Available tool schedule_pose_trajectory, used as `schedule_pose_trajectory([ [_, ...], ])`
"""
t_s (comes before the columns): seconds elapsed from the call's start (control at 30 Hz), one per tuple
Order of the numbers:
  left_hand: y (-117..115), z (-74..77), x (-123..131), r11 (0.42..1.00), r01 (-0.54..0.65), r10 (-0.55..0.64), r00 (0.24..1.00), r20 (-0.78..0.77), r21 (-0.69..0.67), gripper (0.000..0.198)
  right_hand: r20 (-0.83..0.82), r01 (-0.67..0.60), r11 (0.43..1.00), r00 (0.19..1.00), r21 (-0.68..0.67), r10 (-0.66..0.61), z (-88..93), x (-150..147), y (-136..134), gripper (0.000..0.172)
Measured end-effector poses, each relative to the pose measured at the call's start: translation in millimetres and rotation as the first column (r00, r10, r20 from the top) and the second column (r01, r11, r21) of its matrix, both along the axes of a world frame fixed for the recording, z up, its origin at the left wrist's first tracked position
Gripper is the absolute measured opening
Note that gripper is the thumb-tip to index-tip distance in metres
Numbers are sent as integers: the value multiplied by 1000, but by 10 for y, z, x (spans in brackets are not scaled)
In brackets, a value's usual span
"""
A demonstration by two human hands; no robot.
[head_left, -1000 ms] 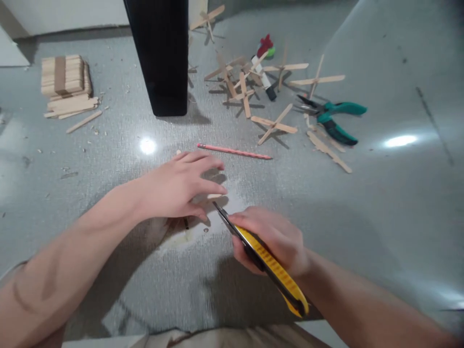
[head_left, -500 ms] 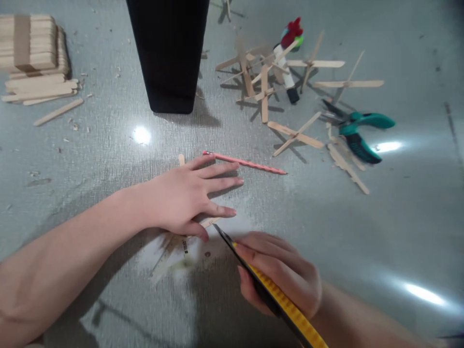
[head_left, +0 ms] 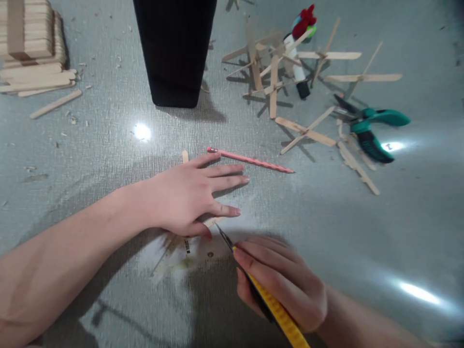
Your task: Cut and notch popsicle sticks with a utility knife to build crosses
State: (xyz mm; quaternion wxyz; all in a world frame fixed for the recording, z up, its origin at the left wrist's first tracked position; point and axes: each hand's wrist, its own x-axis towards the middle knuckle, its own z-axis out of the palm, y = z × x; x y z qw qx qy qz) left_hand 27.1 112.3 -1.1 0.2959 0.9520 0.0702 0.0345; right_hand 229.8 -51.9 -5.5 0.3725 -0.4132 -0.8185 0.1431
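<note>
My left hand lies flat with its fingers spread, pressing down on wooden craft stick pieces. One light craft stick end shows between the thumb and a finger, and another rounded end pokes out above the knuckles; the rest is hidden under the palm. In my right hand is a yellow and black utility knife, fingers wrapped round its handle. Its blade tip touches or nearly touches the exposed stick by the left thumb. A pink pencil lies just beyond my left fingertips.
Several crossed craft sticks stand at the back right, around a white glue tube. Green-handled pliers lie beside split stick scraps. A black box-like object is at the back. Bundled craft sticks are far left.
The knife handle's rear has swung a little left, and my right hand has shifted slightly. My left hand keeps its place on the stick. The view has moved slightly.
</note>
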Motion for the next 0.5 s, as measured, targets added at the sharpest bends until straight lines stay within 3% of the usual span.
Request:
schedule_pose_trajectory([
  [0.2, -22, 8, 7, 999, -46, 47, 998, 52, -22, 55, 37, -18, 999, 999, 44, 16, -37, -32, -64, 27],
  [0.5, -24, 1, 5, 999, -16, 17, 999, -36, 38, 55, 21, -47, 998, 999, 51, 46, -102, 9, -69, 28],
])
